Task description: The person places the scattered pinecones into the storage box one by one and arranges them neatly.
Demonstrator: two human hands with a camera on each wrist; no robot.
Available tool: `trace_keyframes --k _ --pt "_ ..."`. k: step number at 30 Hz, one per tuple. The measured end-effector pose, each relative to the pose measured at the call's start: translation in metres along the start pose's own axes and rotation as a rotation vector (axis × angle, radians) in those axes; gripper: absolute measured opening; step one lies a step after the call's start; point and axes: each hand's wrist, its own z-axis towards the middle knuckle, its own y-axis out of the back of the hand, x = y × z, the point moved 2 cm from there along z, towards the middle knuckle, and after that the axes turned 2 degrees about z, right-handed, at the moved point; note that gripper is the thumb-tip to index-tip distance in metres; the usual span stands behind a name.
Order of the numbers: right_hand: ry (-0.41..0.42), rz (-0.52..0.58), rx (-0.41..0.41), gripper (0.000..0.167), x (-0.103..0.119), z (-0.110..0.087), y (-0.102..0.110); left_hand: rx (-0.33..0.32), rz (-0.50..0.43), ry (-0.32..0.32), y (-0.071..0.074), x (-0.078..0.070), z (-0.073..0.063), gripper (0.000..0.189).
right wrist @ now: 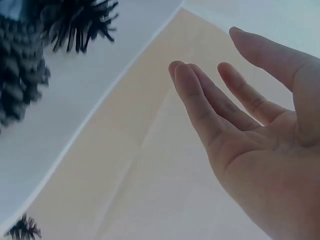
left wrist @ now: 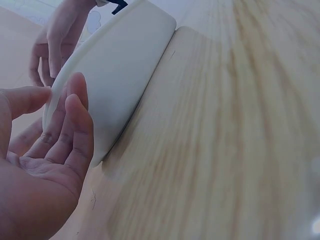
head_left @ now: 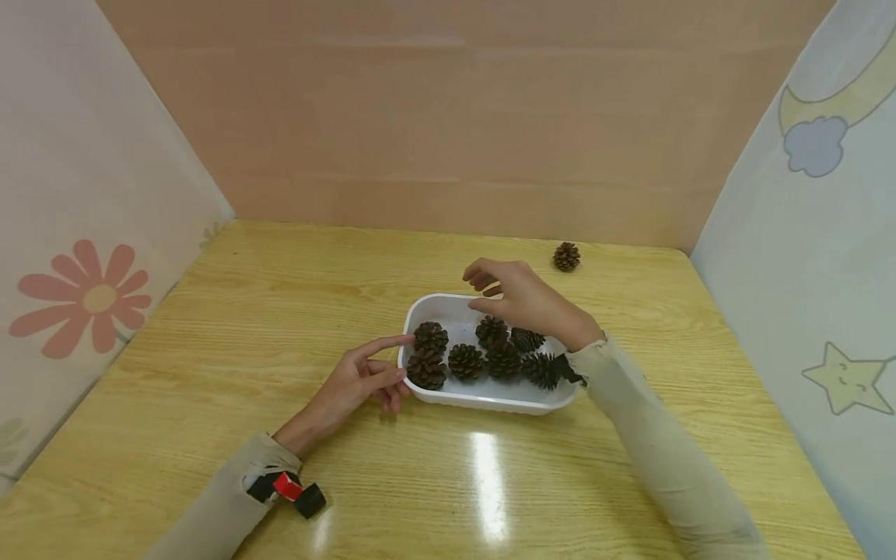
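A white tub (head_left: 483, 401) with several pinecones (head_left: 465, 362) in it stands on the table. My left hand (head_left: 357, 379) is at its left end, thumb and index fingertips touching the rim. In the left wrist view, the other fingers of this hand lie loosely along the outside of the tub wall (left wrist: 117, 65). Over the back edge of the tub, my right hand (head_left: 521, 294) hovers with relaxed, slightly bent fingers. The right wrist view shows nothing between the thumb and fingers (right wrist: 202, 115).
One more pinecone (head_left: 566, 257) lies on the wooden table (head_left: 301, 288) near its back edge, right of the tub. A plain tan panel (head_left: 448, 117) closes the back, and patterned white panels (head_left: 784, 257) stand at both sides.
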Motion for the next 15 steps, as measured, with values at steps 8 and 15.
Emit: trace_keyframes --k 8,15 --pt "-0.036 0.002 -0.044 0.037 -0.006 -0.008 0.019 -0.006 0.007 0.001 0.003 -0.001 -0.003 0.053" --pt "-0.039 0.003 -0.14 0.032 -0.018 -0.016 0.033 -0.012 0.004 0.006 0.003 -0.002 -0.006 0.053"
